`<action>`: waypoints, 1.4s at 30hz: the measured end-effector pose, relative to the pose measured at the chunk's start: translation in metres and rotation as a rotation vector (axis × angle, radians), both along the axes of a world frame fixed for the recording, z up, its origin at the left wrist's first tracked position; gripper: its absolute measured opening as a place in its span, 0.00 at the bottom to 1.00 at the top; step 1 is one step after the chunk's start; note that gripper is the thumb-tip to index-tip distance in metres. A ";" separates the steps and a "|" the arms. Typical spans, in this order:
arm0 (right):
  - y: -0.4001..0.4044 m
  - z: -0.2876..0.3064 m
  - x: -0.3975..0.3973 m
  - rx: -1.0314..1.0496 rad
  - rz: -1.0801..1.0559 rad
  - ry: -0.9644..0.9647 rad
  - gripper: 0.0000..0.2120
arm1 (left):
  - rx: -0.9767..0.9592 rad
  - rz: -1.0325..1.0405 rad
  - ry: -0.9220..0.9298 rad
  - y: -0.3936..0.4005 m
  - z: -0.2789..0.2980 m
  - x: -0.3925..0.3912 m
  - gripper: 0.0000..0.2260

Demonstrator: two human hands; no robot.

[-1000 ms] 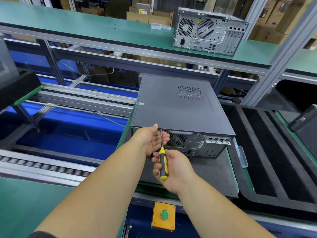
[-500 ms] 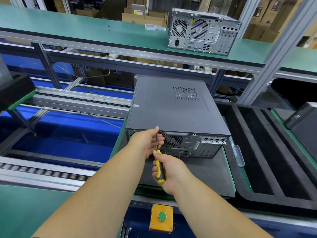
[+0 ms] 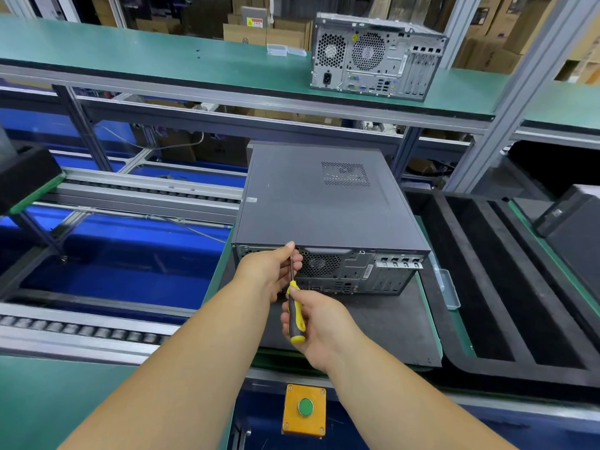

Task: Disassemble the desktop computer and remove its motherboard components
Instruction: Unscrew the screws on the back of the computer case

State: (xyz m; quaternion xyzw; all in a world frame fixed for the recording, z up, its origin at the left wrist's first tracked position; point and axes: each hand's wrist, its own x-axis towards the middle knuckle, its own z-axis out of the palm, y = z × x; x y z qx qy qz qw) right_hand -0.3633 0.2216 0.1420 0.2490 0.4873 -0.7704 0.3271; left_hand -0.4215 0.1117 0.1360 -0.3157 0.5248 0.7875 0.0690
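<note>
The yellow-handled screwdriver (image 3: 296, 316) is gripped by the right hand (image 3: 319, 326), its shaft steadied by the curled left hand (image 3: 271, 267) against the rear of the desktop computer (image 3: 324, 206) on the dark mat (image 3: 399, 326), its tip being hidden.

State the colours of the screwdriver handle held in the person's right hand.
Yellow and black, seen in the head view: the screwdriver handle in the right hand.

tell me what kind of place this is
Probably a factory or refurbishing line for computers: a roller conveyor runs past the bench, green-topped shelving carries a second desktop computer, and stacked cardboard boxes fill the background.
</note>
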 end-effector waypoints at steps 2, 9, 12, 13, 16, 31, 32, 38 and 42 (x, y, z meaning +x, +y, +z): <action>0.001 0.000 -0.001 0.022 -0.013 -0.005 0.12 | 0.005 -0.011 0.002 -0.001 0.000 0.000 0.10; 0.003 0.001 -0.003 0.000 -0.053 -0.053 0.10 | -0.023 -0.026 0.039 -0.004 -0.002 0.004 0.08; 0.004 0.002 -0.002 0.057 -0.015 -0.021 0.11 | -0.035 -0.035 0.043 -0.005 -0.001 0.005 0.08; 0.004 0.003 -0.002 0.056 -0.009 -0.014 0.12 | -0.037 -0.039 0.046 -0.005 -0.001 0.005 0.08; 0.004 0.007 0.000 -0.066 0.000 -0.002 0.14 | -0.013 -0.036 0.056 -0.003 0.000 0.004 0.09; -0.003 0.005 0.003 -0.007 -0.029 0.081 0.07 | 0.076 0.006 -0.028 0.002 0.006 0.004 0.11; -0.002 0.006 0.003 -0.043 -0.021 0.047 0.10 | 0.066 0.008 -0.049 0.002 0.007 0.003 0.12; 0.002 0.006 0.006 -0.085 -0.021 0.067 0.11 | 0.041 -0.018 -0.062 -0.002 0.001 0.002 0.10; 0.003 0.005 0.007 -0.072 -0.003 0.110 0.10 | 0.018 0.009 0.008 0.000 0.003 0.005 0.08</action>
